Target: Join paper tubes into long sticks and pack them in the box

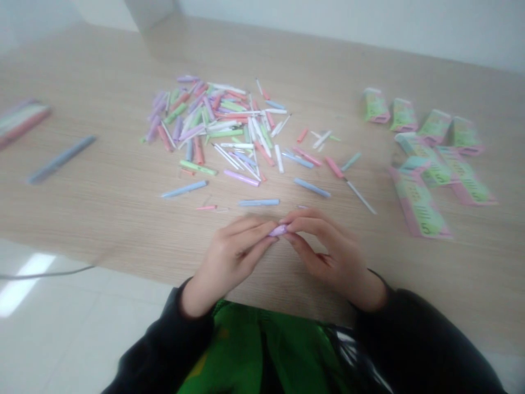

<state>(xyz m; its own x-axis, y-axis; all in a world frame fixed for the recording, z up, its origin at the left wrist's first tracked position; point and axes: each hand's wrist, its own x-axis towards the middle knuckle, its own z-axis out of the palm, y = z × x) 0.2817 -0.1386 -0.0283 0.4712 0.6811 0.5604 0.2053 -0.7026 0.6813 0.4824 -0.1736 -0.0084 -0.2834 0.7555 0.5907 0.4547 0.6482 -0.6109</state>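
Observation:
Close to the table's front edge, my left hand and my right hand meet, both pinching a small purple pen part between fingertips. Most of that part is covered by my fingers, so its full length is hidden. Just beyond my hands lie a blue pen barrel, another blue barrel and a purple barrel. A thin white refill rests to the right, its upper end by a red barrel piece.
A loose heap of coloured pen parts spreads over the table's middle. Several green-and-pink boxes stand or lie at the right. At the left are a blue pen and a bundle of coloured pens. A dark cable hangs at front left.

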